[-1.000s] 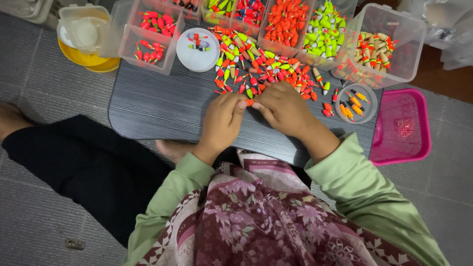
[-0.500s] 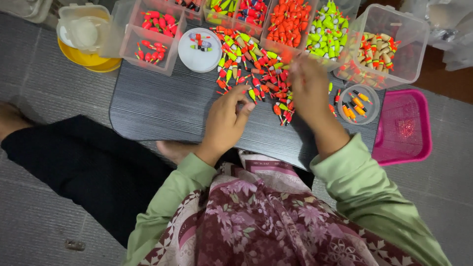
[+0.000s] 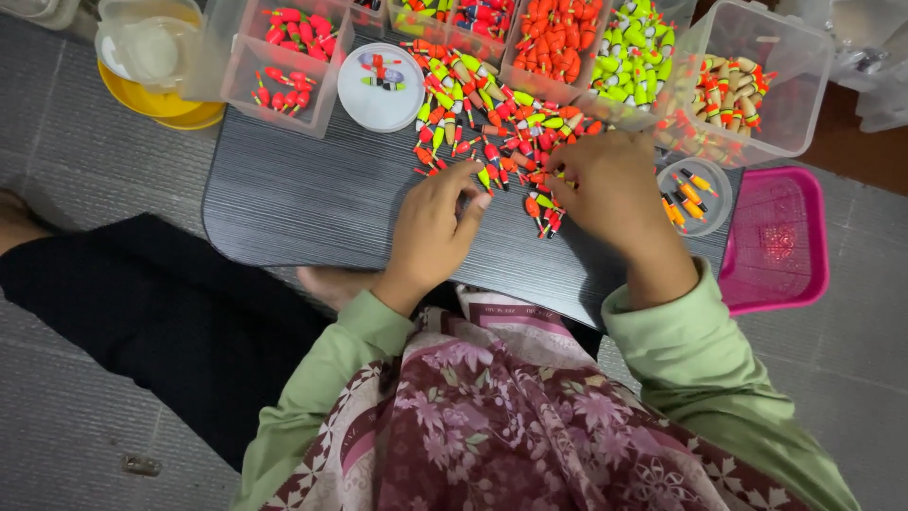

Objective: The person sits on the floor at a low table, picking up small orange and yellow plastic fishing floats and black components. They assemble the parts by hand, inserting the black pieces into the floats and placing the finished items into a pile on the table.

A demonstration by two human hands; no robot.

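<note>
Left hand and right hand rest on scattered fishing floats on the table; whether the fingers grasp any float cannot be told.

**Open board near the body, a wall of tubs at the back**

The near-left stretch of the dark grey ribbed board lies bare, an easy lane for a hand. Ahead, the loose heap of small red, yellow and green fishing floats blocks the middle. Behind it the row of clear plastic tubs stands edge to edge. The round white lid fills the left gap; the small round clear dish and pink mesh tray crowd the right.
</note>
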